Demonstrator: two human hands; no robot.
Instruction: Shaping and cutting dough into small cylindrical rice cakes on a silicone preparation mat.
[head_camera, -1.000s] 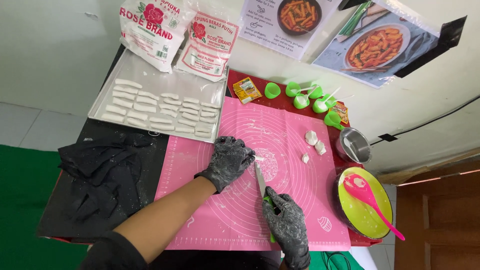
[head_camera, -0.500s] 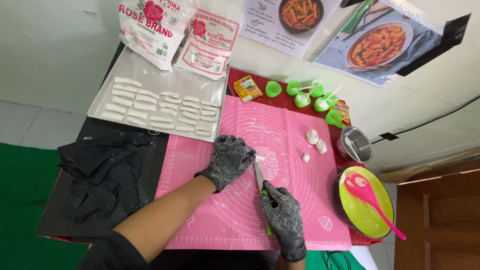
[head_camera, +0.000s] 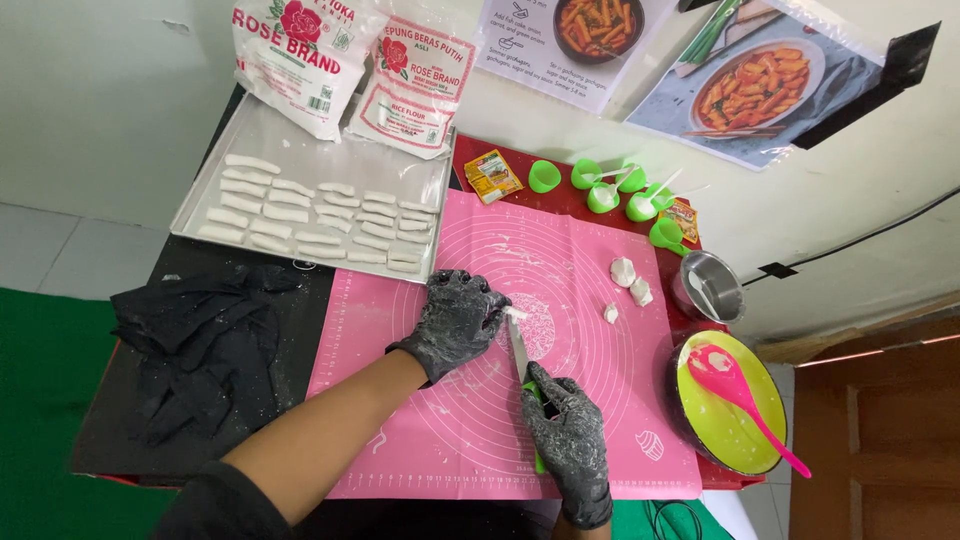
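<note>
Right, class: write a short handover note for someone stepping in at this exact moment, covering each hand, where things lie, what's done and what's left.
Left hand, black-gloved: pressing a white dough roll onto the pink silicone mat.
Right hand, black-gloved: grip shut on the green-handled knife, blade at the roll.
Done: rows of cut white sticks on the metal tray.
Left: three white dough lumps uncut on the mat.
</note>
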